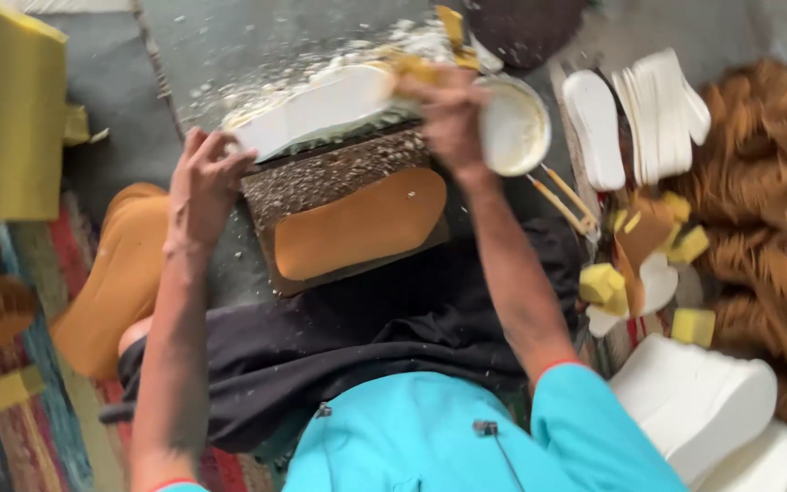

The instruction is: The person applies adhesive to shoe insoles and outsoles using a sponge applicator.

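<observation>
Low in the frame, a turquoise shirt and dark cloth over the lap fill the foreground. Just above, a dark board (339, 187) leans toward the person, a tan sole-shaped piece (362, 223) lying flat on it, likely so it stays in reach. Above that, the left hand (202, 187) pinches the near end of a long white foam sole (316, 109), seemingly to steady it. The right hand (448, 114) is closed on a yellow sponge (416, 68) pressed to the sole's far end. A white bowl (514, 128) sits just beside that hand. Stacked white soles (662, 114) lie at upper right.
</observation>
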